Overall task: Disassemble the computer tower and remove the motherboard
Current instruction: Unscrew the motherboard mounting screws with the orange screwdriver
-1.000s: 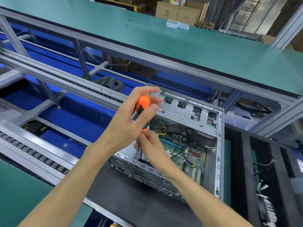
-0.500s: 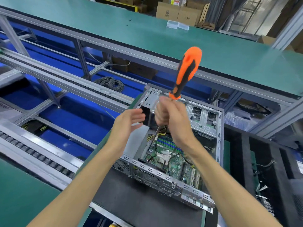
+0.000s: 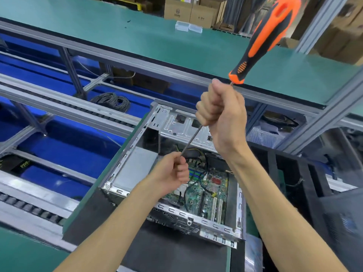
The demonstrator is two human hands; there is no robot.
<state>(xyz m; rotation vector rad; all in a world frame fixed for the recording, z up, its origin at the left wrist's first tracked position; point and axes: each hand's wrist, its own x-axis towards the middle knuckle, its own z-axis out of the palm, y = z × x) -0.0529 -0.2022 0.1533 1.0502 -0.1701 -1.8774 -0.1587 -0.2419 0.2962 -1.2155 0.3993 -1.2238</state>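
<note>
Both hands grip screwdriver shaft, tip hidden in left hand, right hand

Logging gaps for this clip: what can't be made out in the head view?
- Screwdriver tip: hidden inside the left hand.
- Shaft middle: covered by the right hand.
- Handle top: cut off by the frame's upper edge.
- Any screw at the tip: not visible.
- Motherboard screws: too small, partly behind the left hand.
</note>
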